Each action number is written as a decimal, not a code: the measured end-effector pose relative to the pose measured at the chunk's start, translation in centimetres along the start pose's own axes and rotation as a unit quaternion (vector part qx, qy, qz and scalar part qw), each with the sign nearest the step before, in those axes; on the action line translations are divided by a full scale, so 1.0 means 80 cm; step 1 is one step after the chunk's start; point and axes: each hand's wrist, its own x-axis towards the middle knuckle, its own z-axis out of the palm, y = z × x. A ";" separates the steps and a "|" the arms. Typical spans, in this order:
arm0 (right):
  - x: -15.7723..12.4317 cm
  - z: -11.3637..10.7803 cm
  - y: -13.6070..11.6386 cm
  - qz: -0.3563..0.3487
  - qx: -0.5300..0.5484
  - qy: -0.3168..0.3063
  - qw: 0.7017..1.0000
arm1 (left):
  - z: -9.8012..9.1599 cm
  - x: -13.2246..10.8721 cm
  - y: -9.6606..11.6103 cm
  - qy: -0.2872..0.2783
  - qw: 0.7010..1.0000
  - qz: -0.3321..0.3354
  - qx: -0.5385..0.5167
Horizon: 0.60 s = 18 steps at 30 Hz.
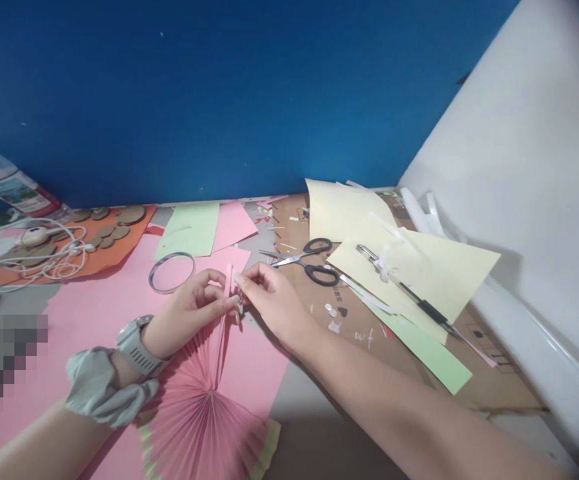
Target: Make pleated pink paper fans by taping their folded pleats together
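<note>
A pink pleated paper fan (204, 433) with yellow-green edging lies spread out in front of me, its folds meeting near the middle. My left hand (187, 313) is closed on the fan's upright end folds, thumb and fingers pinching near the top. At that same end, my right hand (272, 297) pinches a small pale piece against the pink paper; its exact kind is partly hidden by the fingers. Black-handled scissors (297, 258) rest just beyond my right hand, blades partly apart. A roll of tape (151, 279) lies flat beyond my left hand.
Pink sheets (99, 313) lie beneath the fan. At the right, cream paper (352, 213), a pen (427, 308) and a green strip (429, 353) lie on cardboard. A bottle (24, 193), white cable (69, 260) and orange sheet (132, 243) sit left. A blue wall stands behind.
</note>
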 end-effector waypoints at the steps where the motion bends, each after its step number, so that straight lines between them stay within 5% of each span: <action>1: 0.000 0.000 0.000 -0.002 -0.004 0.001 1.000 | 0.001 0.000 0.000 0.000 1.000 -0.001 0.000; 11: 0.003 0.000 0.007 -0.005 0.006 -0.003 1.000 | 0.006 -0.001 -0.003 0.019 1.000 -0.003 0.021; 18: 0.003 0.001 0.008 -0.014 -0.002 0.001 1.000 | 0.011 -0.005 0.002 0.037 0.990 0.016 0.139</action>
